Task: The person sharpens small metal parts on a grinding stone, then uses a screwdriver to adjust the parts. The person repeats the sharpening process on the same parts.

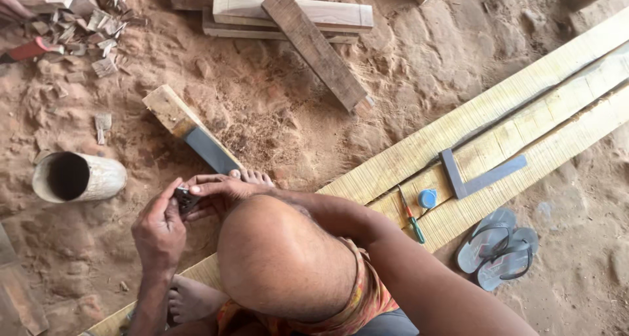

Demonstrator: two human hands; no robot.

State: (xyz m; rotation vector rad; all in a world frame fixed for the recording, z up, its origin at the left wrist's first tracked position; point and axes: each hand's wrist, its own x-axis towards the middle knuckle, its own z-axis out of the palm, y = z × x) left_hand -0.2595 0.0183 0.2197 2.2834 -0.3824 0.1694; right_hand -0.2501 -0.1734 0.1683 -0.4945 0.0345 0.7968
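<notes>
Sandy dirt floor (419,67) (sawdust-strewn)

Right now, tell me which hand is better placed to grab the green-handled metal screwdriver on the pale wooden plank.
Right hand, probably: the screwdriver lies on its side; the left hand sits beyond the knee.

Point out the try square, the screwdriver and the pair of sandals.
try square (458,178): head view, on its thick stock.
screwdriver (417,230): head view, on its green handle.
pair of sandals (498,247): head view, on the grey straps.
</notes>
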